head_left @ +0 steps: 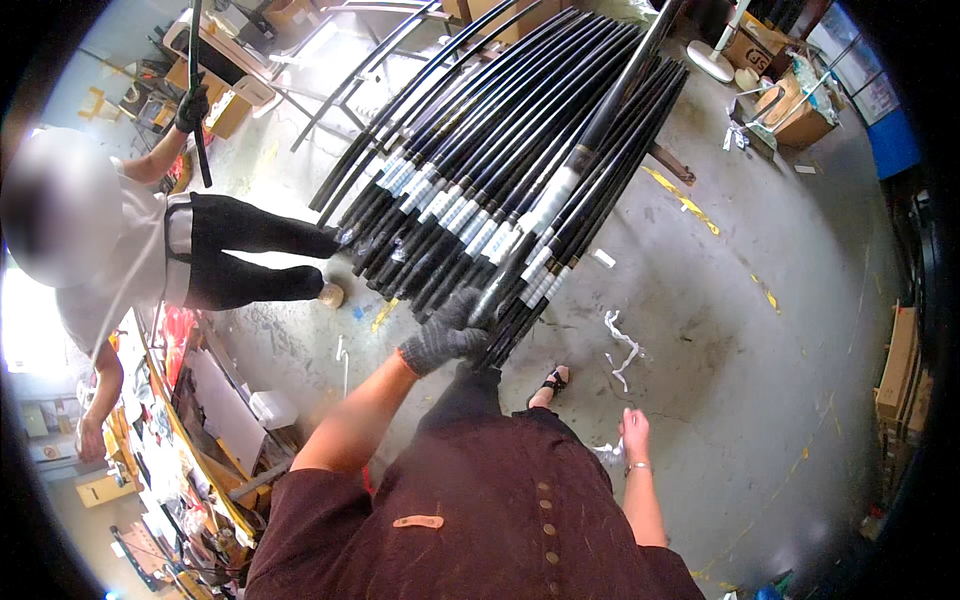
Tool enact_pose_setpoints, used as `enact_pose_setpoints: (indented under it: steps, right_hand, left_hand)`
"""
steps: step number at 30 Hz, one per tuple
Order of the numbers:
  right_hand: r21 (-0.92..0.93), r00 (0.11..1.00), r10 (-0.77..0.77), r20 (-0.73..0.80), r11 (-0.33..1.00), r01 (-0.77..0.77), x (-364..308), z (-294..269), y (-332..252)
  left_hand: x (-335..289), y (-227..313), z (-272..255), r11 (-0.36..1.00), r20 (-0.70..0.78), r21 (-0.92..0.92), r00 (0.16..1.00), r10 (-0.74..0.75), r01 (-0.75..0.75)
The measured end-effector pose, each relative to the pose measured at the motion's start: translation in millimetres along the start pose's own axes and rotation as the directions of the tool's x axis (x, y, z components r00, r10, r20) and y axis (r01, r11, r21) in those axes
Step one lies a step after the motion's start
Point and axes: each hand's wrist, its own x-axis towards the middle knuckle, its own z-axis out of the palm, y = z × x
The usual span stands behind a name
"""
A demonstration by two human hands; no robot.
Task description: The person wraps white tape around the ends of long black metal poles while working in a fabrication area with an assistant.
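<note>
My left hand (pixel 448 335), in a dark grey knit glove, is wrapped round the thick lower end of a long black rod (pixel 600 130). This rod slants up and away over many similar black rods (pixel 520 110), laid side by side with pale labelled bands near their close ends. Bare and with a band at the wrist, my right hand (pixel 636 437) is held low on the right, away from the rods. Its fingers are closed, and what they hold, if anything, cannot be made out. A crumpled white strip (pixel 608 453) shows right beside it.
On the left a co-worker (pixel 110 220) holds up another black rod (pixel 196 110) in a gloved hand. A cluttered workbench (pixel 190 440) runs along the lower left. White scraps (pixel 622 350) and yellow tape marks (pixel 690 205) are on the floor. Cartons (pixel 800 110) stand far right.
</note>
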Motion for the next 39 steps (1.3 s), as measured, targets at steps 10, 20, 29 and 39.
enact_pose_setpoints:
  steps: [10,20,29,39]
  right_hand:
    - [0.231,0.815,-0.471,0.337,0.881,0.413,-69.8,-24.4,-230.1]
    - [0.086,0.683,-0.7,0.209,0.709,0.7,-147.2,-67.5,-261.6]
    - [-0.483,0.537,-0.842,0.047,0.452,0.75,-143.5,-62.4,-260.2]
    - [0.194,0.64,-0.765,0.067,0.639,0.744,-148.1,-61.4,-258.4]
  left_hand:
    - [48.1,83.5,165.8,0.906,0.457,-0.407,0.884,0.096,0.113]
    - [54.6,67.0,226.5,0.929,0.416,-0.37,0.898,0.143,0.024]
    - [49.9,66.1,246.8,0.974,0.274,-0.149,0.939,0.208,-0.173]
    - [52.1,83.9,247.4,0.968,0.212,-0.027,0.945,0.248,-0.248]
